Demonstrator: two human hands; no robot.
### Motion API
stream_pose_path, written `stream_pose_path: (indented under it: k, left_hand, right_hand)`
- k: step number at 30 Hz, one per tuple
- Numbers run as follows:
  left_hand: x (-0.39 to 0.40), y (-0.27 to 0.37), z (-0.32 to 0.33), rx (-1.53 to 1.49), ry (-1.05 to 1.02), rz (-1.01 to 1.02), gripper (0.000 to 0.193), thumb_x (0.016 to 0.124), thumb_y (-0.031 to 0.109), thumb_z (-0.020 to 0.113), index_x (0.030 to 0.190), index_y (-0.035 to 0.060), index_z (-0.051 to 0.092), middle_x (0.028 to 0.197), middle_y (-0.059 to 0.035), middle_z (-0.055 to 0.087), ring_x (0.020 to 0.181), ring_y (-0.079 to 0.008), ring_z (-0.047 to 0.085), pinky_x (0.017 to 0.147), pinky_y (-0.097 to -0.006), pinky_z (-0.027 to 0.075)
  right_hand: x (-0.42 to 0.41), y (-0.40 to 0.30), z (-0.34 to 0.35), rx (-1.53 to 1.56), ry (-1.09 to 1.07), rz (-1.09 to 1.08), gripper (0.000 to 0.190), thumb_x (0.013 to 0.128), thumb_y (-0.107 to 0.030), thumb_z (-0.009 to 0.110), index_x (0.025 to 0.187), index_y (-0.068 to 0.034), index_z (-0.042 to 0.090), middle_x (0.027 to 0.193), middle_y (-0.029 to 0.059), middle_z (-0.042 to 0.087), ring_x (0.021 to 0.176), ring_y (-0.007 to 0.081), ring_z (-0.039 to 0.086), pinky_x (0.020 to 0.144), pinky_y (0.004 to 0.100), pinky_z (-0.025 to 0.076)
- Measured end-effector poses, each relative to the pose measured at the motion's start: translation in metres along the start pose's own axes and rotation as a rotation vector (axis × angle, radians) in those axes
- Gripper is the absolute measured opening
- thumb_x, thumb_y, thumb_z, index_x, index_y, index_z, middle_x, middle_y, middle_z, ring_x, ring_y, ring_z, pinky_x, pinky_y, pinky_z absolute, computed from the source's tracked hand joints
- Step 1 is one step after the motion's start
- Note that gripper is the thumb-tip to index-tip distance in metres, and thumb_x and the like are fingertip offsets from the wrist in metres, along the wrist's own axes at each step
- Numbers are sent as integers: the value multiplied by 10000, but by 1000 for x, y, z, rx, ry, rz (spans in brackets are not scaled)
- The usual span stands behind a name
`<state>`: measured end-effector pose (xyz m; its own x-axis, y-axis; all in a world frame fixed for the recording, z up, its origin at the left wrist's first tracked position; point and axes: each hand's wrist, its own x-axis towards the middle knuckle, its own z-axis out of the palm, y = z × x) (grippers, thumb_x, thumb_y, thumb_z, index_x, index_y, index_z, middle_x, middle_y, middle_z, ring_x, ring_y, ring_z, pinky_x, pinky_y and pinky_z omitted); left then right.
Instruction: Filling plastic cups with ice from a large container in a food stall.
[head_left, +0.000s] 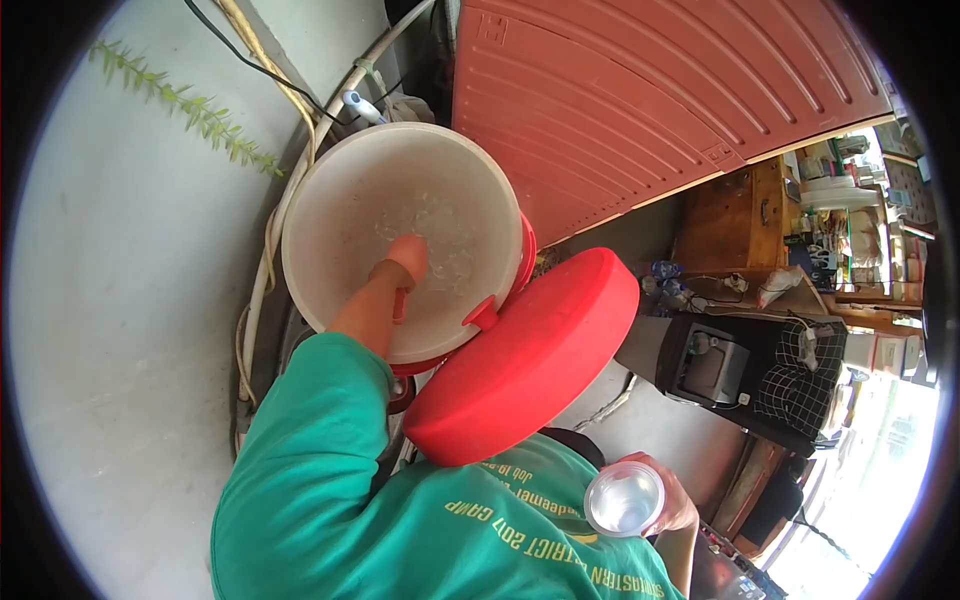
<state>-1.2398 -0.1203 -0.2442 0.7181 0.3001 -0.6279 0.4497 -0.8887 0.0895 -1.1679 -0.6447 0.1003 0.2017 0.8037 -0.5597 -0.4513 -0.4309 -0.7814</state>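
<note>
My left hand (394, 276) reaches deep into a large round cooler (330, 217) with a pale inside and a red outer wall. It appears closed on an orange plastic scoop (411, 253), though the fingers are hidden. Clear, glassy pieces like ice (442, 225) lie at the bottom around it. A round red lid (525, 367) is tilted on edge between the cooler and my torso. Off to the right, near my waist, my right hand (671, 499) grips a clear plastic cup (624, 499) by its side, its mouth facing up.
A ribbed red panel (637, 112) stands beyond the cooler. Along the pale wall (135, 300) run a pipe (259, 322) and cables, with a leafy sprig (187, 105) above. At right are a dark appliance (709, 364), a wooden cabinet (712, 217) and crowded shelves.
</note>
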Motion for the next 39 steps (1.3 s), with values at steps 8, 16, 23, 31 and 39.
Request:
stream_pose_path:
  k: [8, 16, 23, 31, 39]
  left_hand:
    - [49, -47, 81, -141, 313, -92, 437, 785, 205, 755, 1199, 92, 668, 1089, -165, 703, 1084, -309, 672, 926, -414, 520]
    - [-38, -73, -2, 127, -218, -347, 490, 928, 396, 624, 1385, 229, 568, 1344, -114, 611, 1228, -276, 602, 955, -453, 503]
    - [76, -149, 135, -191, -491, -232, 455, 776, 326, 751, 1199, 179, 667, 1014, -119, 703, 858, -229, 680, 737, -446, 523]
    - [32, -50, 88, -979, -547, -375, 199, 776, 240, 722, 807, 87, 599, 659, -102, 555, 516, -187, 486, 442, -356, 327]
    - [17, -47, 7, -664, -604, -183, 198, 790, 234, 676, 702, 91, 571, 594, -64, 518, 468, -177, 438, 457, -360, 317]
  right_hand:
    - [7, -6, -15, -49, -105, -27, 1048, 464, -291, 1015, 1325, 17, 503, 1291, 126, 577, 1205, 211, 548, 1039, 364, 419]
    - [-9, 5, -18, -20, 12, -27, 1131, 441, -354, 1012, 1356, 40, 478, 1213, 112, 626, 1133, 207, 595, 1005, 362, 454]
    - [-9, 0, -14, -126, -10, -78, 1066, 440, -444, 983, 1279, 40, 537, 1148, 130, 646, 1039, 251, 646, 921, 379, 503]
    - [-13, 10, 2, -296, 159, -93, 912, 497, -375, 926, 1228, 34, 567, 1135, 135, 660, 1006, 247, 664, 895, 364, 518]
    - [-8, 8, 5, -208, 133, -34, 958, 539, -424, 908, 1277, 53, 526, 1161, 139, 650, 1059, 234, 642, 935, 364, 495]
